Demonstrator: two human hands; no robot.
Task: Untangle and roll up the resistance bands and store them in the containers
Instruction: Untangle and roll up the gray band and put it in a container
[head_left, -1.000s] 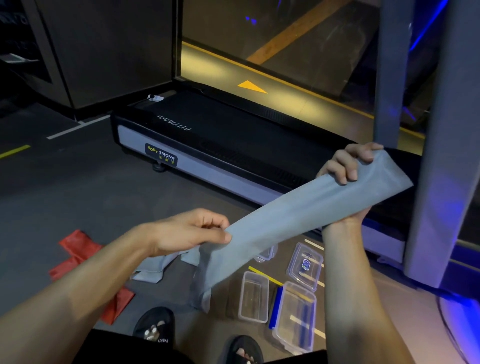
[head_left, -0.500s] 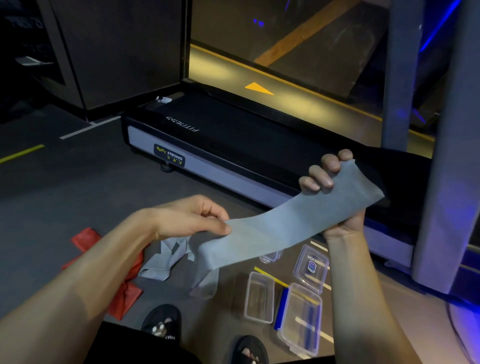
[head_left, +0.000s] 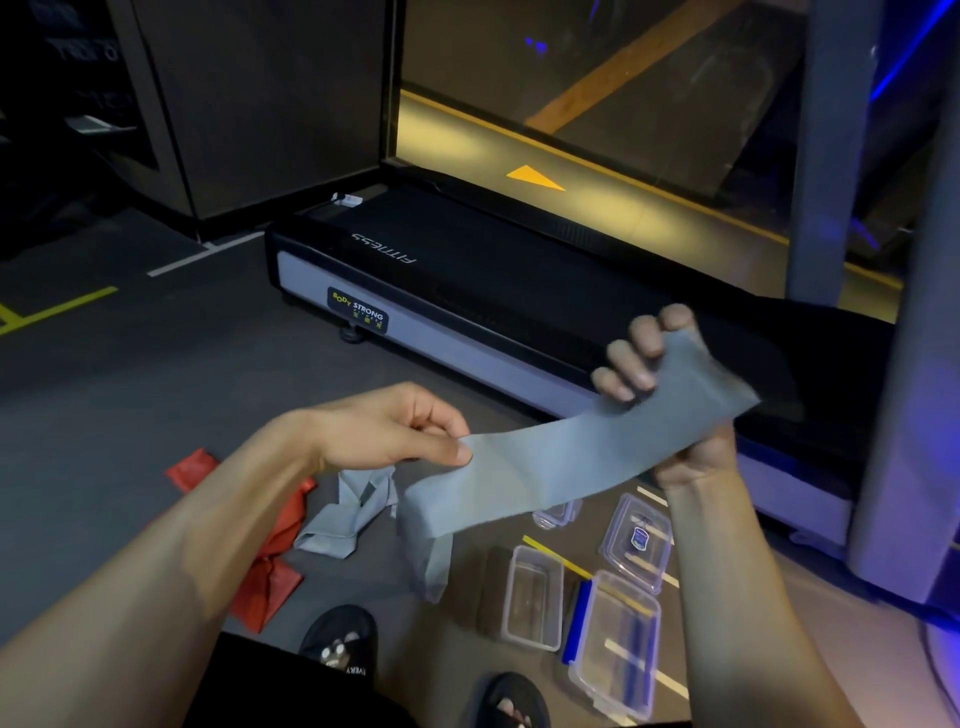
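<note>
Grey resistance band (head_left: 566, 462): it is stretching flat between the person's two hands, up in the air above the floor and the containers. Its loose tail is hanging down from the left end and its far end is lying crumpled on the floor.
Left hand (head_left: 395, 431): it is pinching the band's top edge between the thumb and fingers.
Right hand (head_left: 670, 395): it is gripping the other end, with the fingers curling over the top and the palm underneath.
How the two hands are sitting: they are apart, with the flat grey strip running between them.
How the band is likely handling: it is looking thin, soft and very light. It is probably stretchy and floppy, so it is not going to keep a shape by itself. It may spring open once it is rolled.
Where to take hold: the short end by the right hand is looking like the best place to start a roll, with the fingers pinching both edges so that it is staying flat.
Red resistance band (head_left: 270, 561): it is lying bunched on the floor, under the left arm.
Clear containers (head_left: 535, 597): they are sitting open on the floor near the person's feet, with their lids beside them.
Treadmill (head_left: 467, 296): it is standing behind the hands.
</note>
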